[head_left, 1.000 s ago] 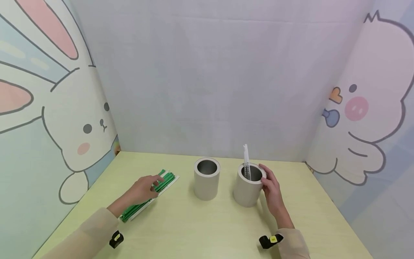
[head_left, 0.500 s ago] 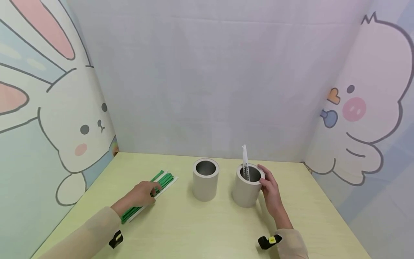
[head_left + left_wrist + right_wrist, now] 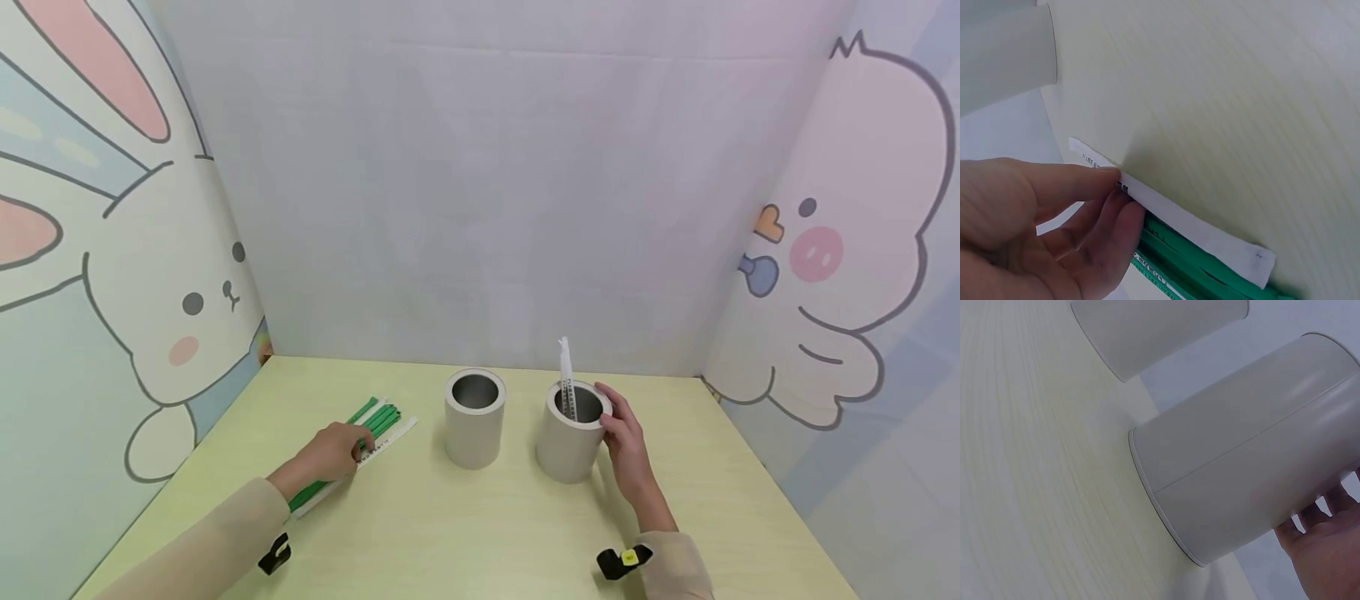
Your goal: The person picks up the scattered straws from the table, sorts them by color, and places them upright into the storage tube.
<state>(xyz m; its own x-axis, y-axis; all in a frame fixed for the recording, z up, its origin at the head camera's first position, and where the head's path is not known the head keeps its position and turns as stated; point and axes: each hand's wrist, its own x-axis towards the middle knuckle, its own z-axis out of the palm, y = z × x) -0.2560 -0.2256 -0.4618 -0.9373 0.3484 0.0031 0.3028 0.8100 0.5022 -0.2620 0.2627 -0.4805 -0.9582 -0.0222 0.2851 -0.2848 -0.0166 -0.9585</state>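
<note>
My left hand is over a bundle of slim green wrapped sticks lying slantwise on the table. Thumb and fingertips pinch a flat white paper-wrapped stick with dark print, at the near edge of the green ones. What the wrapper contains is hidden. My right hand holds the right-hand grey cylindrical cup by its right side, fingers curved along the wall and rim. White printed sticks stand in that cup, leaning against its rim.
A second grey cup stands upright between the sticks and the held cup, its visible interior dark. The pale wood-grain table meets a plain cloth backdrop behind. Cartoon-printed panels flank the table on both sides.
My left fingers have closed on the white wrapped stick at the bundle's near edge, and its far end now lies slightly apart from the green ones. My right hand stays on the cup.
</note>
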